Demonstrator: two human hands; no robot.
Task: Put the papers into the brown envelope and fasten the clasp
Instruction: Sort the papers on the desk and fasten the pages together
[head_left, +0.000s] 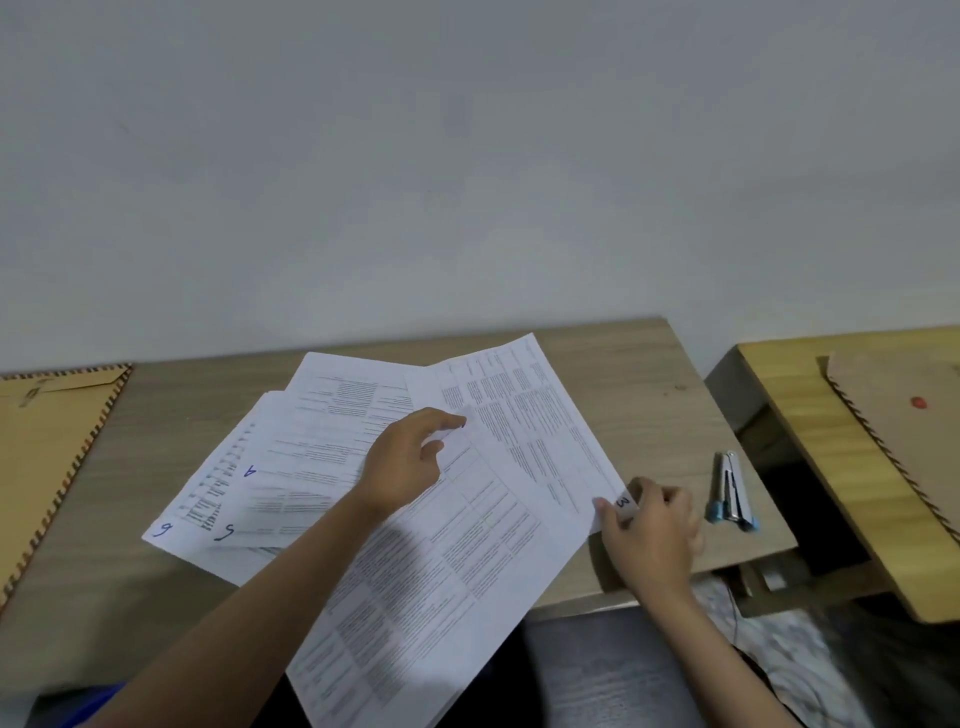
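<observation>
Several printed white papers (322, 452) lie fanned across the wooden table (649, 415), some marked with blue handwritten numbers. The brown envelope (47, 457) lies flat at the table's far left edge, apart from the papers. My left hand (410, 462) rests on the middle of the fan, index finger stretched out and pressing on a sheet. My right hand (649, 530) pinches the near right corner of the top sheet (524, 431), by a handwritten "3". That corner is lifted slightly off the table.
A stapler with blue ends (732, 491) lies right of the papers near the table's right edge. A second, yellowish table (800, 415) stands to the right with a brown board (904, 415) on it. A grey wall rises behind.
</observation>
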